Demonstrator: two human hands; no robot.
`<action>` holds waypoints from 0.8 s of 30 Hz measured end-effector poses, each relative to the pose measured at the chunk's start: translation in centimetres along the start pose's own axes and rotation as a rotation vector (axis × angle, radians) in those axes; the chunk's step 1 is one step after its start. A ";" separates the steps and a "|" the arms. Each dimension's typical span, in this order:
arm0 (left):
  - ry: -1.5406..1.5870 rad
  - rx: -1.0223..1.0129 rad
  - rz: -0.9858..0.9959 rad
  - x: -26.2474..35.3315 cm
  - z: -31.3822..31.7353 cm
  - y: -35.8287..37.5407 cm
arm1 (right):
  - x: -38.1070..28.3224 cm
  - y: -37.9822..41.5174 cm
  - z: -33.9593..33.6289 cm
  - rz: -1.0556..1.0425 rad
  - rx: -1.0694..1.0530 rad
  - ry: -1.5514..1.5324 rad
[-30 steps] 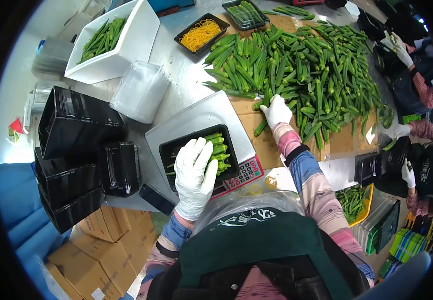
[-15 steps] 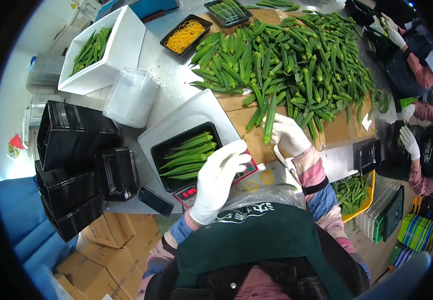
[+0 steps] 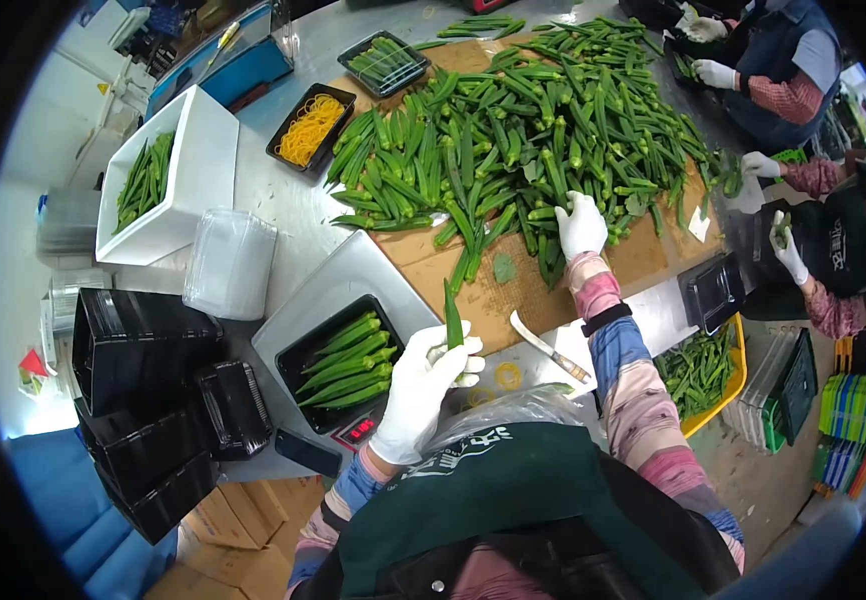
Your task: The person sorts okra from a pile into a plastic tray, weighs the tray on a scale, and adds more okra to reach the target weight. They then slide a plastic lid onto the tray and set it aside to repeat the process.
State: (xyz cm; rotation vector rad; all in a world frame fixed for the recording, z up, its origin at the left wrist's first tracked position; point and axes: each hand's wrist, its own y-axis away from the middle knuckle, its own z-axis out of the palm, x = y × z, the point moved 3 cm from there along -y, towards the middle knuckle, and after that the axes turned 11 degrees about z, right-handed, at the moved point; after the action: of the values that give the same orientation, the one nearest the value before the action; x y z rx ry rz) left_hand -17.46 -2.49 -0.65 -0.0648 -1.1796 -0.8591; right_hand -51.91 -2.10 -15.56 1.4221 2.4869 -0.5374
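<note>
My left hand [image 3: 421, 388], in a white glove, pinches a single okra pod [image 3: 452, 318] upright over the front edge of the cardboard. My gloved right hand [image 3: 581, 230] is at the near side of a large okra pile [image 3: 523, 150], its bent fingers closed on a pod there, partly hidden. Left of my left hand, a black tray [image 3: 298, 357] holding several okra pods in a row rests on a weighing scale [image 3: 275, 322] with a lit red display [image 3: 358, 431]. A curved knife [image 3: 551, 349] with a wooden handle lies between my hands.
Rubber bands fill a black tray [image 3: 275, 151]; a packed okra tray [image 3: 385, 62] stands behind. At left are a white foam box [image 3: 198, 180], clear lids [image 3: 230, 264], black trays [image 3: 143, 345] and a phone [image 3: 307, 453]. A yellow crate [image 3: 738, 375] and co-workers [image 3: 793, 75] are at right.
The pod from my right hand is now in my left hand, which has left the tray's edge. My right hand has moved up to the pile. The view has shifted.
</note>
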 end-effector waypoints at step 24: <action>-0.529 0.080 0.458 -1.1 -0.5 3.7 | -9.4 16.0 -16.4 0.187 -1.229 -1.191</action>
State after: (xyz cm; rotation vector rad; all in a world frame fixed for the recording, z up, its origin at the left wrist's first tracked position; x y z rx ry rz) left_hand -14.90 0.42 -0.40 -0.5018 -1.6077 -0.3922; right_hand -33.57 4.91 -0.42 0.4911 1.1865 0.2033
